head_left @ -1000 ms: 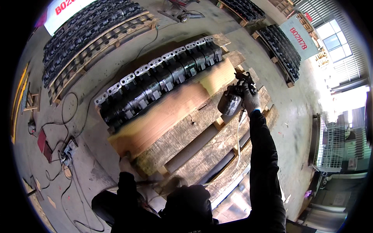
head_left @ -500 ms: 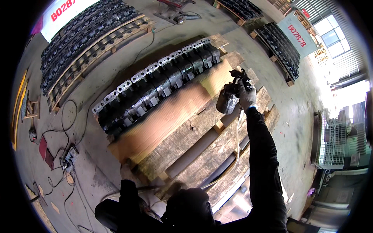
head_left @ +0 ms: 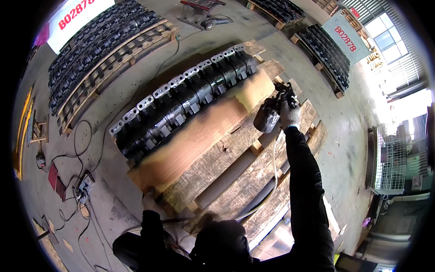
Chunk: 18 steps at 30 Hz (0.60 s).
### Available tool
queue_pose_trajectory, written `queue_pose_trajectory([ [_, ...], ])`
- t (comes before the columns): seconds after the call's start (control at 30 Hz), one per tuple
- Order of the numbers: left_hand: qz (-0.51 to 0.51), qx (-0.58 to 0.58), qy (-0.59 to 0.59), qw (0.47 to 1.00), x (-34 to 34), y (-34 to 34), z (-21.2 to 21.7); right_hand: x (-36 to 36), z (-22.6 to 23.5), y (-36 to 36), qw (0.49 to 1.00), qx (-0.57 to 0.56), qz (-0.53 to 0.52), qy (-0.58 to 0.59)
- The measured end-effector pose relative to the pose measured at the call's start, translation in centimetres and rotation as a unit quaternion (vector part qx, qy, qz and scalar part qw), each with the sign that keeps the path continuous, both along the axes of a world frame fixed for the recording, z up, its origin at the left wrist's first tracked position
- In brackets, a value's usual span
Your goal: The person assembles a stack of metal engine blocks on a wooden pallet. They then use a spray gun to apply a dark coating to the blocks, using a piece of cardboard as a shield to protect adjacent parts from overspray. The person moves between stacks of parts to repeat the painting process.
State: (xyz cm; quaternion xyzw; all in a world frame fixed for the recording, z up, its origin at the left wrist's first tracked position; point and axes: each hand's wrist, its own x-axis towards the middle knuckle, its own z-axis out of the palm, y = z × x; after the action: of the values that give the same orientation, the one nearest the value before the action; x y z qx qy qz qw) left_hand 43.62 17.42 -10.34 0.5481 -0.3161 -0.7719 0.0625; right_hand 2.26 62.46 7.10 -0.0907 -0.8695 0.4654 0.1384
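My right hand [head_left: 291, 114], in a pale knitted glove, grips a dark spray gun [head_left: 285, 90]. A paint-smeared metal cup [head_left: 266, 119] hangs from the gun, and a pale hose [head_left: 275, 167] trails from it toward me. My gloved left hand [head_left: 150, 202] is closed at the near left end of a long cardboard sheet [head_left: 199, 131]; its fingertips are partly hidden. Beyond the cardboard's far edge lies a long row of black metal castings [head_left: 183, 100], with wet-looking glossy sides and bare, drilled silver faces. The gun is right of the row, apart from it.
A wooden pallet [head_left: 213, 177] with gaps between its boards carries the row. Loaded pallets of black castings [head_left: 102, 50] stand far left and far right [head_left: 324, 56]. Cables and hoses [head_left: 86, 167] tangle on the floor at left. A wire cage [head_left: 387, 158] stands at right.
The spray gun has turned slightly in my right hand, and its cup tilts more. The gun has shifted a little to the right. My left hand stays at the cardboard's end.
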Motion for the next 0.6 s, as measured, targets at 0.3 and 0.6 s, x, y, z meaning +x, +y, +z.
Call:
queue_pose_trajectory([
  [0.3,0.009,0.006,0.017,1.000,0.6,-0.7,-0.5,2.2,1.1,-2.3,0.999,-0.022,0.022,-0.031],
  [0.6,0.011,0.002,-0.008,1.000,0.6,-1.0,-2.1,3.0,-0.2,-2.1,1.000,0.016,0.010,-0.022],
])
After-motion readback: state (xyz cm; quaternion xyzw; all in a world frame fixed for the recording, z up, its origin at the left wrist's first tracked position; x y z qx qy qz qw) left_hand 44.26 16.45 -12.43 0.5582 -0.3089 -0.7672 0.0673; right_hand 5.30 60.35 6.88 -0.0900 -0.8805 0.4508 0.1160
